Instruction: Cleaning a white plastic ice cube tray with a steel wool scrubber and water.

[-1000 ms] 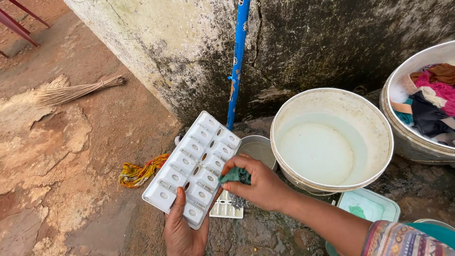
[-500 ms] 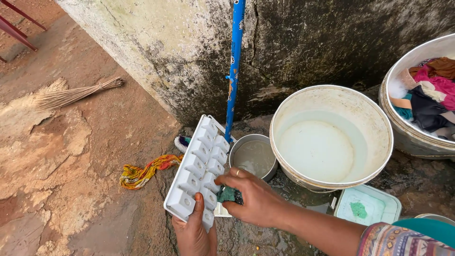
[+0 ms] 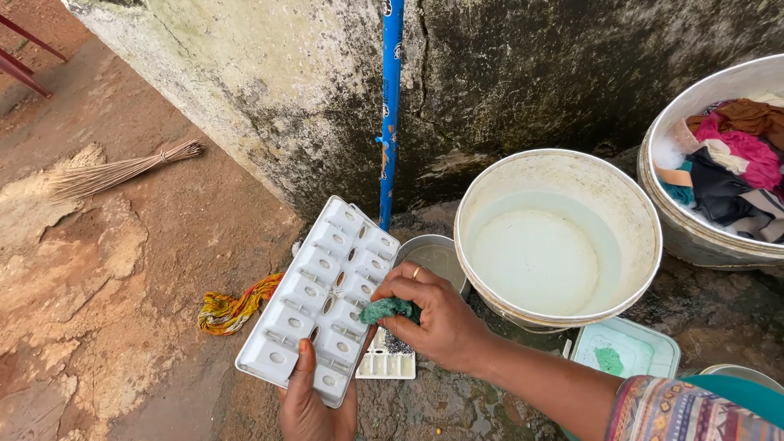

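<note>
My left hand [image 3: 314, 402] grips the near end of a white ice-cube tray [image 3: 322, 290] and holds it tilted above the wet ground. My right hand [image 3: 437, 317] is closed on a green scrubber [image 3: 389, 309] and presses it against the tray's right edge. A ring shows on one finger of that hand. Below the tray, a smaller white tray [image 3: 384, 365] lies on the ground. Just behind my right hand stands a small steel bowl [image 3: 437, 255].
A white bucket [image 3: 557, 160] of water stands at right, with a steel basin [image 3: 665, 208] of clothes beyond it. A pale green soap box [image 3: 627, 349] lies near my forearm. A blue pipe [image 3: 390, 106] runs down the stained wall. At left lie a broom [image 3: 114, 173] and a colourful rag [image 3: 233, 309].
The tray was tipped up on its edge half a second ago and now faces me more flatly. My right hand has kept the scrubber at the tray's right side.
</note>
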